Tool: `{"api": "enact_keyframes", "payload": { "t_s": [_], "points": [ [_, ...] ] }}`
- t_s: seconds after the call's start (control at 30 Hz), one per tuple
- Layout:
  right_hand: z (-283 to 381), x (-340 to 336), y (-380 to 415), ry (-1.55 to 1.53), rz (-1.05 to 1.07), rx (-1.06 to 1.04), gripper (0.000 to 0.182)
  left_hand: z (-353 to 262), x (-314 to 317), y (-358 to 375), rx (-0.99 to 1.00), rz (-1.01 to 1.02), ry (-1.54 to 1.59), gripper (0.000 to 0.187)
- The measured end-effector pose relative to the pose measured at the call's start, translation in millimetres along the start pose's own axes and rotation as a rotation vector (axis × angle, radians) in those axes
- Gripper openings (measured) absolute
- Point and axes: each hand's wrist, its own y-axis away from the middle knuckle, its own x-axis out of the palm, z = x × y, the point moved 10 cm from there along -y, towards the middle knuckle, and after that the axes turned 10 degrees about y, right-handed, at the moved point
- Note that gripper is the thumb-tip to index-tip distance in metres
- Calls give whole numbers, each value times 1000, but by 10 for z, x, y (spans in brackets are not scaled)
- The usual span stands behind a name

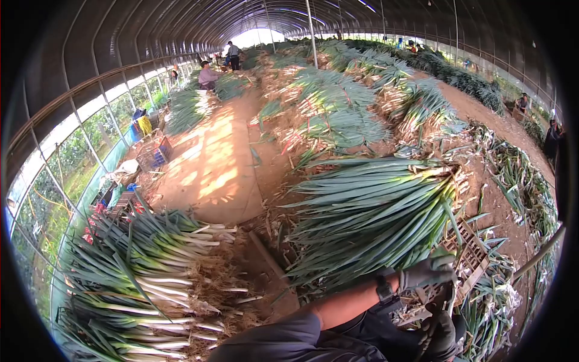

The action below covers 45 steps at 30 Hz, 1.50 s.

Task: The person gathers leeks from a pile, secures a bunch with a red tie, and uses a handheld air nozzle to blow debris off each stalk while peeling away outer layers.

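Note:
My left hand (426,273), in a grey glove with a dark watch band above it, is closed beside a plastic crate (473,258). Just below it is my right hand (439,335), in a darker glove, its fingers curled in. A thin pale stalk, seemingly a green onion (450,297), runs between the two hands; its ends are hidden. Beyond my left arm lies a large heap of long green onions (374,211), roots to the right. Another pile of green onions (163,289), with white stems and brown roots, lies to the left.
Stripped leaves (491,301) litter the ground at right. A pole (540,253) slants in at the right edge. More onion heaps (332,102) fill the tunnel's middle. Crates (154,152) stand along the left wall. Other people (209,75) are far back.

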Motion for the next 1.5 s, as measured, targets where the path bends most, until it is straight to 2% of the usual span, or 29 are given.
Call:
{"api": "enact_keyframes", "payload": {
  "t_s": [0.07,0.1,0.13,0.17,0.23,0.3,0.37,0.43,0.5,0.53,0.63,0.67,0.7,0.73,0.77,0.83,0.87,0.97,1.0,1.03,1.1,1.13,1.17,1.2,1.23,1.3,1.33,1.43,1.5],
  "points": [
    [-191,-149,-69,46,30,31,56,-374,-237,2,312,-95,-568,47],
    [-296,-196,-99,71,41,47,55,-413,-311,13,294,-132,-210,40],
    [-475,-324,-151,173,-37,138,52,-453,-382,35,302,-174,152,35],
    [-288,21,-59,206,-65,131,48,-562,-383,117,246,-313,-65,31],
    [-458,-22,-76,206,-175,255,48,-745,-445,115,423,-342,-164,30],
    [-457,-11,-30,74,-180,231,47,-989,-506,136,357,-488,-380,26],
    [-498,-37,35,-33,-180,195,47,-1531,-440,232,657,-534,-492,24],
    [-543,-227,116,-101,-177,145,45,-2045,-171,400,851,-612,-927,23],
    [-703,-450,170,-116,-139,149,44,-2241,22,433,1013,-638,-1157,21],
    [-780,-536,205,-123,-147,156,45,-2219,-46,357,960,-632,-1001,21],
    [-967,-679,107,-106,-192,132,41,-2111,257,170,1024,-619,-1006,22],
    [-959,-664,110,-96,-230,117,41,-1999,378,-2,1026,-576,-1139,23],
    [-929,-593,105,-84,-142,130,36,-1833,496,-181,1057,-519,-1223,23],
    [-819,-422,106,-69,-53,140,32,-1678,586,-355,1053,-482,-1148,24],
    [-705,-414,161,41,-182,89,28,-1469,804,-521,1022,-423,-1047,26],
    [-416,-112,312,31,-228,116,30,-952,1667,-805,1058,-69,-1227,28],
    [-452,-128,294,38,-215,127,31,-718,2182,-735,1083,101,-1201,28],
    [-421,-179,346,188,-274,168,37,303,3176,-634,935,644,-1078,26],
    [-484,-269,326,232,-257,107,37,580,3414,-613,871,721,-975,27],
    [-591,-353,335,277,-239,56,37,904,3533,-631,677,820,-964,31],
    [-545,-349,445,155,-255,88,36,1406,3413,-709,348,846,-1012,33],
    [-534,-406,479,200,-286,32,37,1457,3333,-738,329,840,-1117,31],
    [-541,-413,533,117,-282,54,36,1470,3184,-776,312,832,-1225,30],
    [-489,-449,636,91,-321,54,35,1396,3004,-789,381,763,-1194,28],
    [-476,-476,732,68,-349,59,35,1377,2763,-811,97,747,-1197,32],
    [-533,-604,841,5,-387,36,35,904,2481,-786,34,708,-1104,32],
    [-464,-581,895,-2,-419,34,35,561,2265,-784,155,647,-1098,28],
    [-423,-709,815,42,-399,86,43,-159,1457,-664,124,184,-1165,33],
    [-259,-664,680,-49,-209,-53,49,24,941,-534,8,150,-1007,39]
  ]
}}
